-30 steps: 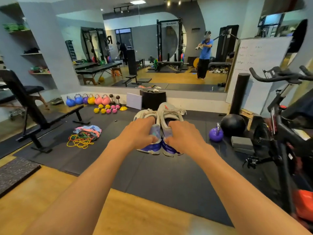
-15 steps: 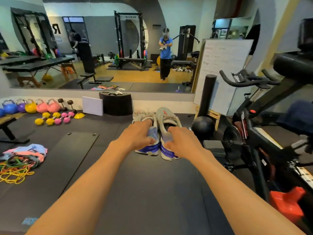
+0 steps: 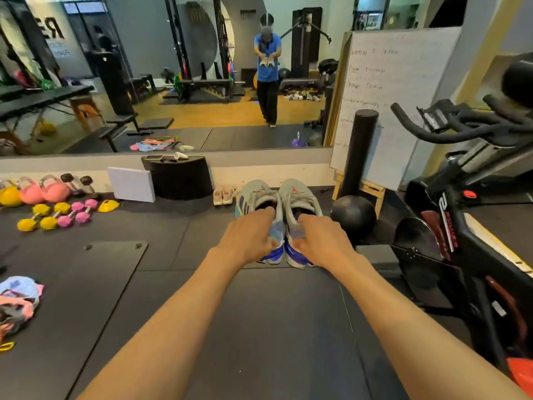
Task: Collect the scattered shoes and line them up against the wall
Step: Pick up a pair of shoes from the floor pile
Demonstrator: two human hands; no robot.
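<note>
Head view: the left hand (image 3: 250,237) grips the left grey shoe (image 3: 257,201) by its heel. The right hand (image 3: 322,241) grips the right grey shoe (image 3: 301,200) likewise.

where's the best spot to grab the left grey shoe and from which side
The heel collar, from behind: the left grey shoe points toe-away with its opening up, so fingers hook over the heel, as the left hand does.

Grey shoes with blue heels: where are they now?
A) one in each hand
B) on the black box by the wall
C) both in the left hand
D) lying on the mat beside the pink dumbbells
A: the left hand grips the left grey shoe at its heel, the right hand grips the right grey shoe.
</note>
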